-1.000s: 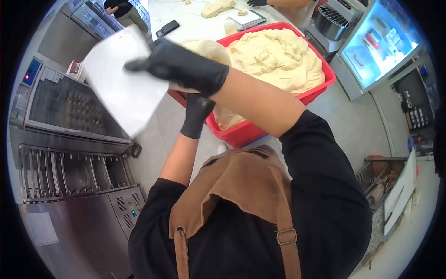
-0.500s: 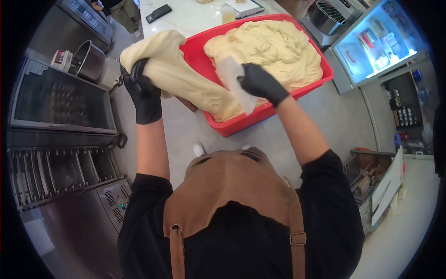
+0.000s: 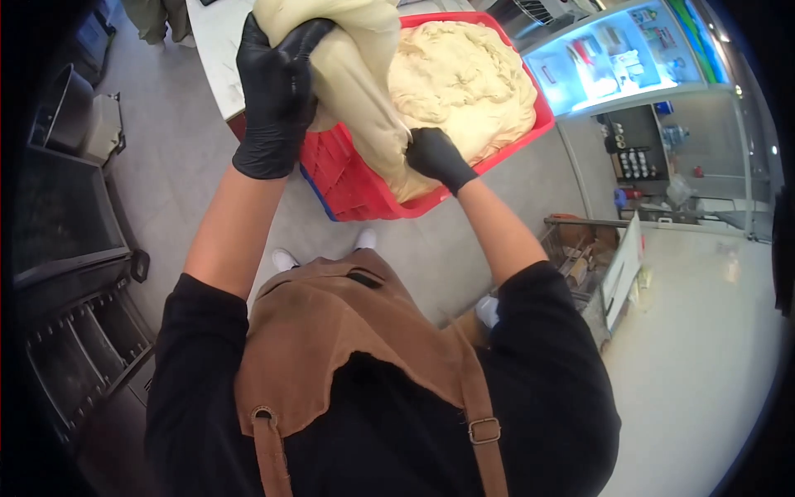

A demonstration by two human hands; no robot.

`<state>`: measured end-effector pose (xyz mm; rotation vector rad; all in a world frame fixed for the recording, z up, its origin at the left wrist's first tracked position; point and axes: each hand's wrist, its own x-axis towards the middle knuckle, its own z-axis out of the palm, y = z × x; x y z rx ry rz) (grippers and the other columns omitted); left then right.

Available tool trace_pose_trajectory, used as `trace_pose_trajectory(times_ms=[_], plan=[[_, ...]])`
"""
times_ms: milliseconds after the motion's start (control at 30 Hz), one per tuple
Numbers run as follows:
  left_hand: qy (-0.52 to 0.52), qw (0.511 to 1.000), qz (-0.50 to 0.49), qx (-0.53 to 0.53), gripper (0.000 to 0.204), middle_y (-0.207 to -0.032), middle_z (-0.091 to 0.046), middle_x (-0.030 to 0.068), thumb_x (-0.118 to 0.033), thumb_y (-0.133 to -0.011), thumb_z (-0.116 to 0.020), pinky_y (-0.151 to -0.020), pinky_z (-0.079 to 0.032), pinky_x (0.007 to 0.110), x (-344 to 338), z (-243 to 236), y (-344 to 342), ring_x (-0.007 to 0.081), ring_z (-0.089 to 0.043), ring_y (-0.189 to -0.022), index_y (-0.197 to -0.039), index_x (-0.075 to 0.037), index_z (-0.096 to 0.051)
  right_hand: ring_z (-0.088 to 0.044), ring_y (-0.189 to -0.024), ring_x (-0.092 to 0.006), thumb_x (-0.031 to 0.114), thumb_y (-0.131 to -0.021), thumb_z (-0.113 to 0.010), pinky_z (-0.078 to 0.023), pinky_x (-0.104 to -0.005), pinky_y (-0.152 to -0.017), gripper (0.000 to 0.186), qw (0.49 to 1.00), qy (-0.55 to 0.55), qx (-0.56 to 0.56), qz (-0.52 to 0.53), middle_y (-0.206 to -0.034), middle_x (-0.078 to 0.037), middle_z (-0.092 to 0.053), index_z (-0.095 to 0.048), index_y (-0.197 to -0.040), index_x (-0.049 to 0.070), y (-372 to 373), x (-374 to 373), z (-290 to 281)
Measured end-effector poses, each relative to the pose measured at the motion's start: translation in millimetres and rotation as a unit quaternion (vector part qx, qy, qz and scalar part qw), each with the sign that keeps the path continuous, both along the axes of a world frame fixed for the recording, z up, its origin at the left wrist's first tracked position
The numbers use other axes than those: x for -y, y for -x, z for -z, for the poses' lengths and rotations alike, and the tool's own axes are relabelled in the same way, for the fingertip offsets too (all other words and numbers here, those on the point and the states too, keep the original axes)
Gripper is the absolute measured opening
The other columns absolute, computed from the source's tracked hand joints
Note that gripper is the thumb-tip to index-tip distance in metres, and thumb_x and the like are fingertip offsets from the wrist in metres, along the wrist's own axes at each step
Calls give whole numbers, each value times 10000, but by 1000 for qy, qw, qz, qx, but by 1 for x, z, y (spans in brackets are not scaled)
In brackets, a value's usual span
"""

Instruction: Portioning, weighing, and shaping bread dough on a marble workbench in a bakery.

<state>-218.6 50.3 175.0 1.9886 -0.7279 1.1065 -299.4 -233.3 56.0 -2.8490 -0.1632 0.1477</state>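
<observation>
My left hand [image 3: 277, 91], in a black glove, grips a long, thick stretch of pale dough [image 3: 348, 79] raised at the top middle. The stretch hangs down to the near end of a red tub [image 3: 331, 178]. My gloved right hand [image 3: 435, 157] is closed against that hanging dough, low over the tub; what lies inside its fingers is hidden. A large, wrinkled dough mass [image 3: 460, 83] fills the right part of the tub.
A white worktop [image 3: 215, 58] lies behind the tub. Another person's legs [image 3: 157, 16] stand at the upper left. A mixer bowl [image 3: 66, 108] is at the left, a lit fridge [image 3: 613, 62] at the upper right, a wheeled metal trolley [image 3: 596, 273] at the right.
The dough in my left hand has risen higher and forward. The white sheet-like scraper earlier in my right hand is now out of clear sight. The view has shifted right.
</observation>
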Motion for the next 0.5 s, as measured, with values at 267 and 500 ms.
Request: trace_pose_trajectory(times_ms=[267,500], plan=[[308,904,254,-152,329,-1186,-637,150,-96,-1001,-482,-937,-516,359,-9,-75,-15,267,-640,-1058,-1319,-20,-522,-658,-864,-434,322,-901,-571,-511,-494,-803,355,997,-25,39,65,-894,-300,-666,-712,-925,-4,-19,7,31],[140,944,296,-44,352,-1171,-642,119,-278,-1062,-414,-943,-507,344,-90,-65,-151,246,-632,-1076,-1214,-15,-594,-680,-921,-359,340,-876,-675,-509,-412,-843,487,978,-136,-49,148,-989,-262,-704,-660,-1141,-68,-11,31,-9]])
